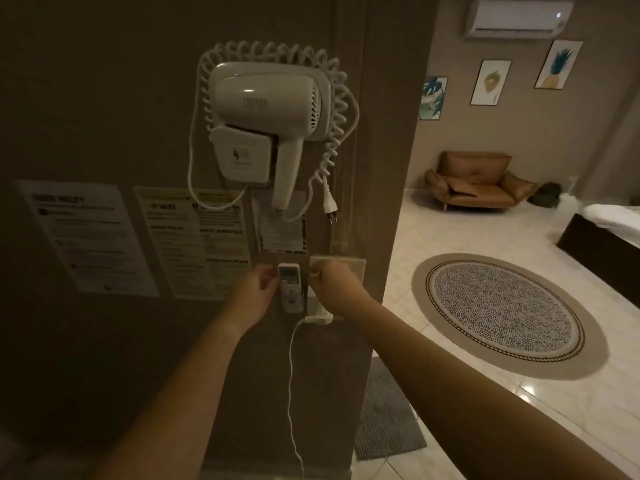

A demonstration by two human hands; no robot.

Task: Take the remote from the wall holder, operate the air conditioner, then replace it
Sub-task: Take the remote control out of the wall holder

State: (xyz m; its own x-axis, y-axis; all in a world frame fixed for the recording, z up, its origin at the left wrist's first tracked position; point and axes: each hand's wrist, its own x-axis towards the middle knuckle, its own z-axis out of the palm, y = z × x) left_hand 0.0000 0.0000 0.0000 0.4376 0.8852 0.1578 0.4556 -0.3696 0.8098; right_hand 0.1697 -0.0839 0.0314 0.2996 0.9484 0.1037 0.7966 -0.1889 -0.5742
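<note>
1. The middle wall notice is showing "WIFI" beside a signal icon and the heading "GUEST AMENITIES"
2. The left notice, the hair dryer badge and the small sheet are staying too blurred to read

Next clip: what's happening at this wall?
A person stands facing a dim brown wall, both hands raised to a small white air-conditioner remote that sits upright in its wall holder. The left hand touches the remote's left edge; the right hand is at its right side, over a beige switch plate. The remote is not lifted out. A white wall-mounted hair dryer hangs above.
</note>
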